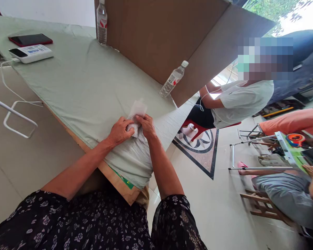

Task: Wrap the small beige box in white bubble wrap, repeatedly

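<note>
A folded white tissue (137,107) is held between my two hands over the near part of the cloth-covered table (75,86). My left hand (121,131) is closed on its left side, with the fingers curled and the thumb pressed against its lower part. On the other side, my right hand (146,125) pinches it, thumb bent inward. The upper end sticks out beyond my fingers and looks thin and pale. A crumpled, textured part shows lower down between the thumbs. My fingers hide some of its folds.
Two water bottles, one (102,26) farther back and another (173,79) to the right, stand by a brown cardboard panel (156,31). A phone (31,39) and a white device (32,53) with a cable lie at the left. Other people sit to the right.
</note>
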Motion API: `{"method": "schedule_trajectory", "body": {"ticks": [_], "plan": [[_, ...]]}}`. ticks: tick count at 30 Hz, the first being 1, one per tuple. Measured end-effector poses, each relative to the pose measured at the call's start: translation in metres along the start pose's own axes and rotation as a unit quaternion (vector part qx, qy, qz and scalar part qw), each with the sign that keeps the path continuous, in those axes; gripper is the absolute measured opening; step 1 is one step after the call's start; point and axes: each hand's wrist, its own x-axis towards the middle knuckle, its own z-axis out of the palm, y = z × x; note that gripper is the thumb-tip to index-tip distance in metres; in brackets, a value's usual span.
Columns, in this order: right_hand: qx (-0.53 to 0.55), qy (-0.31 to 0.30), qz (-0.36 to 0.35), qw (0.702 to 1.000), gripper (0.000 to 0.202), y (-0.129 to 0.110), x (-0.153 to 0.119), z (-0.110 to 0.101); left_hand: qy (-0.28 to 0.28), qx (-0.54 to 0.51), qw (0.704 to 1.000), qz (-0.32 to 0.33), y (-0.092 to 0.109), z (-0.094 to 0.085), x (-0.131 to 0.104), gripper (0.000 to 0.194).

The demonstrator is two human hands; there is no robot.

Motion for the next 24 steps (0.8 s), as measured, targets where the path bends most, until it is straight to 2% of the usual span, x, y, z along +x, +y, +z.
{"method": "schedule_trajectory", "body": {"ticks": [4,7,9,12,16,18,21,24], "plan": [[-0.027,0.019,-0.006,0.999,0.019,-0.003,-0.011,0.003,0.030,-0.031,0.999,-0.008,0.001,-0.001,-0.002,0.037],[-0.058,0.024,-0.019,0.998,0.016,-0.005,-0.021,0.003,0.074,-0.039,0.996,-0.030,0.000,-0.002,-0.002,0.049],[-0.073,0.001,-0.038,0.997,0.018,-0.004,-0.029,0.001,0.085,-0.045,0.995,-0.022,-0.002,-0.003,0.000,0.059],[-0.083,-0.056,-0.092,0.991,0.023,-0.005,-0.042,-0.005,0.046,-0.089,0.995,0.003,-0.005,-0.005,0.003,0.062],[-0.130,-0.112,-0.161,0.972,0.023,-0.008,-0.059,-0.017,-0.032,-0.177,0.984,0.017,-0.008,-0.009,0.007,0.046],[-0.177,-0.140,-0.172,0.959,0.031,-0.009,-0.067,-0.022,-0.054,-0.212,0.976,0.001,-0.008,-0.010,0.007,0.041],[-0.254,-0.162,-0.185,0.935,0.050,-0.008,-0.072,-0.026,-0.051,-0.238,0.970,-0.019,-0.008,-0.012,0.006,0.040],[-0.315,-0.169,-0.216,0.908,0.059,-0.004,-0.070,-0.027,-0.038,-0.246,0.968,-0.019,-0.006,-0.012,0.005,0.037]]}}
